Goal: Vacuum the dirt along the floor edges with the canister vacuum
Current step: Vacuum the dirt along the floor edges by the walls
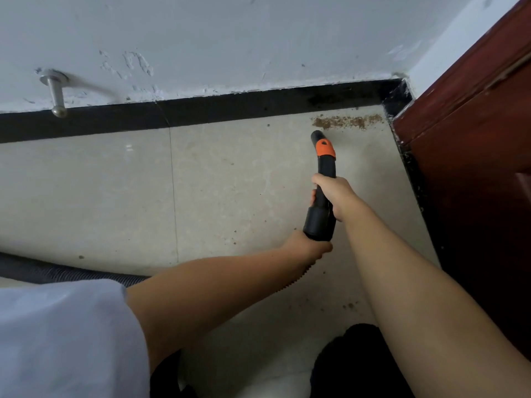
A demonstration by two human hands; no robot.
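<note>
1. Right hand [334,193]: grip clamped round the black vacuum handle [323,193], fingers wrapped over its mid section, thumb on the left side.
2. Left hand [309,245]: sits at the rear end of the handle, just below the wide black cuff; looks to be gripping the hose [298,278] where it joins, but fingers are mostly hidden behind the wrist, so can't tell for sure.
3. Handle w/ orange collar [324,147] near the front; black nozzle tip [317,136] points at the wall, angled down toward the floor [230,182].
4. Dirt [344,122]: brown crumbly strip along the floor edge, right against the black baseboard [201,113], running into the corner. Nozzle tip is just beside its left end; contact not clear.
5. More specks of dirt scattered on the beige tiles, incl. a small cluster [349,305] nearer the person, between the two forearms.
6. Ribbed hose runs from the left hand back under the left forearm; a grey ribbed length [57,272] lies on the floor at far left.
7. Dark red wooden door [465,139] at right, meeting the baseboard corner.
8. Metal door stop [56,93] sticks out of the white wall [230,38] at upper left, above the baseboard.
9. White sleeve [63,334] at bottom left.
</note>
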